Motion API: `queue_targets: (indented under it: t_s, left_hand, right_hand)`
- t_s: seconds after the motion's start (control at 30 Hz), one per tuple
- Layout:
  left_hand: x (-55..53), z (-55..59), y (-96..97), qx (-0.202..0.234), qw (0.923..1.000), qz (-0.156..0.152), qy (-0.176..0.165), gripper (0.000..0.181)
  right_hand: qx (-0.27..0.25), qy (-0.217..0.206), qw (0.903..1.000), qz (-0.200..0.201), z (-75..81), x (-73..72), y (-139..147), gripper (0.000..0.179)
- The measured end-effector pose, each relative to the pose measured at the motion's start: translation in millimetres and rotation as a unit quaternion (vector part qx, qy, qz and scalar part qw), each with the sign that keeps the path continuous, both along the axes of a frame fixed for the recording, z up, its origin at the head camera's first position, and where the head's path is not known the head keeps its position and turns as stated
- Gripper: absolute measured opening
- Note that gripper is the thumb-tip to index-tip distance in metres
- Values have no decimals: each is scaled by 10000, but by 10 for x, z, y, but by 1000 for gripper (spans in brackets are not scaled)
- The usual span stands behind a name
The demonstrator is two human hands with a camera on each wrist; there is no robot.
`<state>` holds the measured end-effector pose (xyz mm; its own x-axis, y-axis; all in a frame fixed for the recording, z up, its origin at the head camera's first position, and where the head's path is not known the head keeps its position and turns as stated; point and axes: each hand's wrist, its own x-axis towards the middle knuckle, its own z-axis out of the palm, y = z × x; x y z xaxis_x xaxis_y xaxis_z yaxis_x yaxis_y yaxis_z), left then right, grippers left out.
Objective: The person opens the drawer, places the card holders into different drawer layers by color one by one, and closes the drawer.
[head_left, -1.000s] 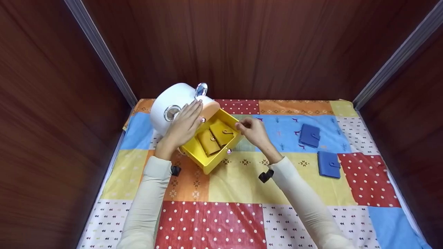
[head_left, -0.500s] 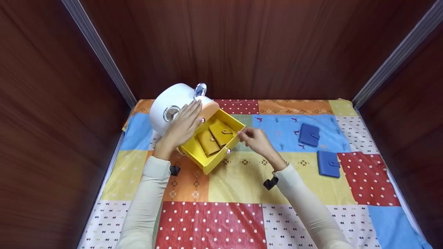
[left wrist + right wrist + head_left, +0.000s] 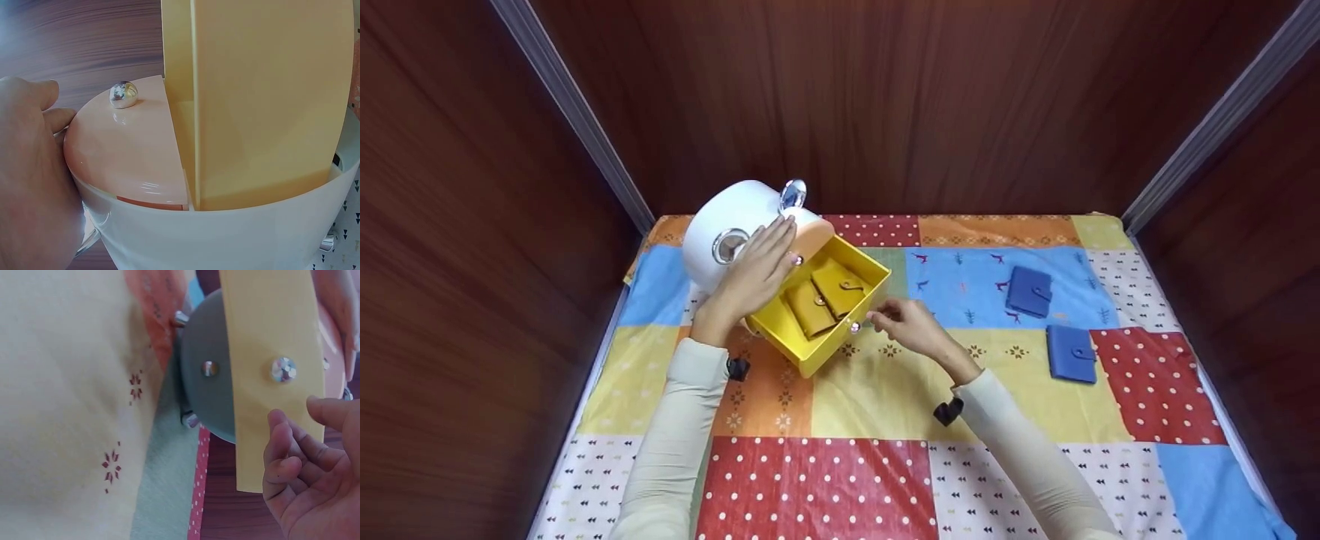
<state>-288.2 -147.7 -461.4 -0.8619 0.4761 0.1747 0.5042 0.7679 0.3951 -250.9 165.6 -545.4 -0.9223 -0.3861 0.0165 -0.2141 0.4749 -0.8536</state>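
A white rounded jewellery box [image 3: 709, 225] has a yellow drawer [image 3: 784, 328] pulled out, with two mustard card holders [image 3: 812, 309] lying inside. My left hand [image 3: 754, 274] rests with straight fingers on the box's top, beside the shut pink drawer [image 3: 129, 146]. Just right of the yellow drawer's front is my right hand [image 3: 907, 328], close to the crystal knob [image 3: 284, 369]. Its fingers are loosely bent, thumb apart from them, and nothing is between them. A grey lower drawer front [image 3: 205, 394] shows in the right wrist view.
Two blue card holders [image 3: 1030, 292] lie on the patchwork cloth [image 3: 885, 397] at the right. Dark wood panels [image 3: 930, 105] enclose the back and sides. A silver oval ornament [image 3: 793, 195] stands up at the box's top.
My right hand has moved from the yellow drawer's right corner down along its front, towards the knob. My left hand stays on the box.
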Motion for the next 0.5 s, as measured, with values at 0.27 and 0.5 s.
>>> queue_targets:
  t_s: [0.27,0.5]
  left_hand:
    - [-3,-7,-14,9,10000,8,-37,60]
    - [13,0,-10,149,9999,29,-65,59]
  right_hand:
    - [194,-119,9988,439,-58,61,-79,28]
    - [449,103,9965,691,-116,79,-180,31]
